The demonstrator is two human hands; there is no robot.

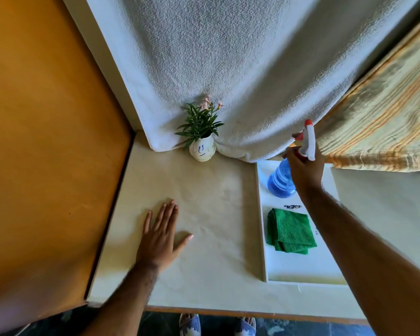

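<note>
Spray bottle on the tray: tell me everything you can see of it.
The spray bottle has a see-through blue ribbed body, plastic by its look, a white head and a red nozzle and trigger. It leans over the far end of the white tray; whether its base rests there is unclear. The right hand grips its neck.

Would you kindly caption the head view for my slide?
Right hand grips blue spray bottle at white tray; left hand rests flat on table.
</note>
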